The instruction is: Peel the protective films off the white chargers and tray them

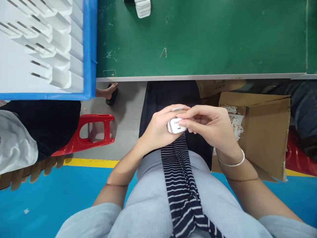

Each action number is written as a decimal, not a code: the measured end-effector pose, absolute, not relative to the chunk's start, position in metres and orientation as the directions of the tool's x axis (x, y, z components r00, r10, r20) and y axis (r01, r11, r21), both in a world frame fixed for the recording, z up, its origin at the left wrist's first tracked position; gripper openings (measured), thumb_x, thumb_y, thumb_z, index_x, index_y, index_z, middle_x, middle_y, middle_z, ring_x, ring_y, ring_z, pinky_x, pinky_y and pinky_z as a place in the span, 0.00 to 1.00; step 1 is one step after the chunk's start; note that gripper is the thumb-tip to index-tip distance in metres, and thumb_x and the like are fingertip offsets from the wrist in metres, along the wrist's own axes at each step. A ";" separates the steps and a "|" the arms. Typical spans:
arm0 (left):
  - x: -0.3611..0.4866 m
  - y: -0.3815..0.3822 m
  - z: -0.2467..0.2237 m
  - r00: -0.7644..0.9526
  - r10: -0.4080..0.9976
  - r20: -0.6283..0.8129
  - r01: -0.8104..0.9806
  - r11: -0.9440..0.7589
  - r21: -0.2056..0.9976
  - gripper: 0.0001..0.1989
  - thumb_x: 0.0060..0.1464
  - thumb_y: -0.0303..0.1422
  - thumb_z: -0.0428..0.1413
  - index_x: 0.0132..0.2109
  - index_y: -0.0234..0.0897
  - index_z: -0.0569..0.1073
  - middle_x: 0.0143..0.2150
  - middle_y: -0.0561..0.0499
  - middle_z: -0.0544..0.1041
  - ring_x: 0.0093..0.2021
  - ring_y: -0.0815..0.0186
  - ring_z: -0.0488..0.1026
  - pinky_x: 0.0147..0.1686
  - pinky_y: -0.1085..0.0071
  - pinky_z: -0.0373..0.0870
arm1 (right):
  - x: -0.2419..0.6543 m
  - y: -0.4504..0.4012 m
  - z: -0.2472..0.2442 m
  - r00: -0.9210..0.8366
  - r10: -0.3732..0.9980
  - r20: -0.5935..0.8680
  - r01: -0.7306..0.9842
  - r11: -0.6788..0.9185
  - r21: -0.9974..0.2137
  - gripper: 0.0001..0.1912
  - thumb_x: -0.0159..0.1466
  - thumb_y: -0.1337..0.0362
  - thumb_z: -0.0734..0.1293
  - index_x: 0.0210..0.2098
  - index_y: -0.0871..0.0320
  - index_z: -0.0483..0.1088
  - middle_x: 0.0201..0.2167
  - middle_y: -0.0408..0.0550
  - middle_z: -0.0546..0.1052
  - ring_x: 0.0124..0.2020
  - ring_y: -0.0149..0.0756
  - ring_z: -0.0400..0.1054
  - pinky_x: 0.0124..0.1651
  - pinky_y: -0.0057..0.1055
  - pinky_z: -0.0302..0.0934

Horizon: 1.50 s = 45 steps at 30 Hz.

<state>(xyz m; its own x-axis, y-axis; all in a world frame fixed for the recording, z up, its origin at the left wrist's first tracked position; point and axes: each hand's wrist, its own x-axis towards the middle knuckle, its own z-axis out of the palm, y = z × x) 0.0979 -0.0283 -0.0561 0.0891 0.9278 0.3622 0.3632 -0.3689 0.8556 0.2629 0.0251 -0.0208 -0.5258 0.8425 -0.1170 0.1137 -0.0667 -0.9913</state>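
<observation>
A small white charger [176, 126] with dark lettering and a small slot on its face is held above my lap. My left hand [158, 127] is wrapped round it from the left, its fingers hiding most of the body. On the right, my right hand [210, 124] is closed in a pinch, with the thumb pressed on the charger's face near its right edge. Whether a thin piece lies between those fingertips cannot be made out.
A blue-edged tray [89, 49] at upper left holds several white plug chargers [66, 74] with metal pins. On the green table [210, 36] lies another white piece [143, 8]. An open cardboard box [266, 132] stands to my right. Red stools [106, 130] and other people flank me.
</observation>
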 end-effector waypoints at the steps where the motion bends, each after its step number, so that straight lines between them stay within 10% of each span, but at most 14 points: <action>1: 0.098 -0.028 -0.056 0.087 0.928 0.362 0.360 -0.368 0.857 0.12 0.55 0.23 0.62 0.46 0.36 0.78 0.51 0.45 0.81 0.51 0.61 0.80 0.51 0.66 0.78 | 0.263 0.025 -0.021 -0.524 0.844 -0.113 0.121 -0.057 -0.991 0.04 0.58 0.67 0.77 0.30 0.55 0.79 0.28 0.43 0.82 0.23 0.29 0.71 0.25 0.28 0.70; 19: 0.101 -0.030 -0.057 0.084 0.935 0.345 0.356 -0.351 0.866 0.11 0.56 0.25 0.62 0.47 0.36 0.79 0.50 0.46 0.81 0.51 0.62 0.79 0.50 0.66 0.78 | 0.262 0.023 -0.020 -0.523 0.845 -0.112 0.176 -0.021 -0.984 0.05 0.59 0.64 0.77 0.28 0.55 0.78 0.30 0.44 0.82 0.28 0.34 0.73 0.29 0.30 0.69; 26: 0.102 -0.032 -0.059 0.083 0.938 0.335 0.329 -0.343 0.880 0.11 0.54 0.24 0.64 0.46 0.35 0.79 0.50 0.45 0.81 0.51 0.61 0.80 0.50 0.67 0.78 | 0.265 0.022 -0.017 -0.555 0.830 -0.058 0.261 0.108 -0.959 0.04 0.61 0.67 0.74 0.34 0.54 0.76 0.20 0.37 0.66 0.22 0.27 0.57 0.25 0.27 0.54; 34: 0.093 -0.029 -0.070 0.091 0.926 0.367 0.291 -0.377 0.879 0.18 0.51 0.33 0.69 0.50 0.39 0.80 0.51 0.45 0.82 0.52 0.58 0.80 0.52 0.63 0.79 | 0.269 0.025 -0.022 -0.550 0.825 -0.129 0.071 -0.108 -0.992 0.09 0.64 0.63 0.73 0.42 0.52 0.71 0.21 0.36 0.64 0.22 0.29 0.58 0.26 0.29 0.56; 45: 0.087 -0.030 -0.079 0.075 0.929 0.363 0.224 -0.371 0.901 0.19 0.49 0.33 0.70 0.49 0.36 0.80 0.52 0.42 0.81 0.52 0.57 0.80 0.51 0.65 0.78 | 0.265 0.016 -0.017 -0.650 0.759 -0.026 0.067 0.023 -0.997 0.17 0.61 0.78 0.70 0.45 0.54 0.70 0.24 0.35 0.59 0.25 0.27 0.53 0.26 0.29 0.49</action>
<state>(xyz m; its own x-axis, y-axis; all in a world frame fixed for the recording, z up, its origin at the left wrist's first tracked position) 0.0869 -0.0305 -0.0787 0.0745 0.9286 0.3635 0.2239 -0.3708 0.9013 0.2648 0.0165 -0.0172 -0.6502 0.7593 -0.0263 0.0672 0.0231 -0.9975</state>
